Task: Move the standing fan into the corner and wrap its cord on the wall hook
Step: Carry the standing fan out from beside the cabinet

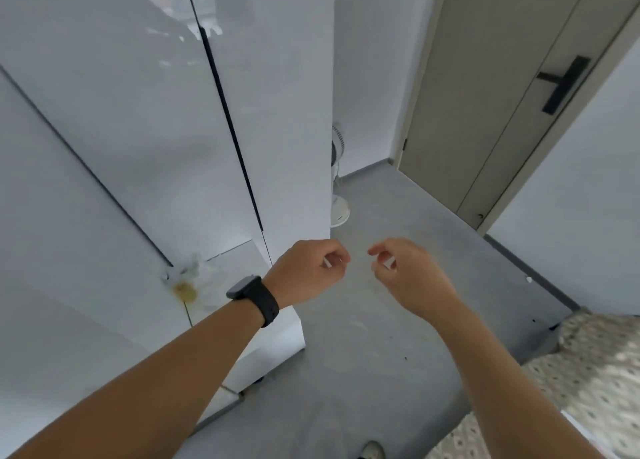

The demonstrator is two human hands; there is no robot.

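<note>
**Behind the cabinet corner: fan not yet reached**

Past the far edge of the tall white cabinet [166, 119], mostly hidden: standing fan [338, 178], only a sliver of round grille, a strip of pole and part of the round white base showing on the grey floor [398, 268]. Close by the wall at the end of the passage, left of the closed door [485, 95]. Long axis upright, pole vertical from base to head. Facing direction hard to call; grille seen nearly edge-on, so probably turned across the passage rather than toward the camera. No cord or wall hook visible.

Well short of the fan, out in front at mid-frame: 2 hands, both empty. Left hand [308, 271], watch [254, 297] on the wrist, fingers loosely curled, holding nothing. Right hand [405, 275] just beside it, fingers and thumb loosely bent, also holding nothing. Small gap between the 2, neither touching anything.

Step in hand, judging by this: approach, before any grasp. Next move likely calls for walking forward round the cabinet corner, then taking hold of the pole with 1 hand and steadying the head or base with the other, keeping the fan upright while lifting. Worth finding the cord first, to avoid dragging or tripping on it.
</note>
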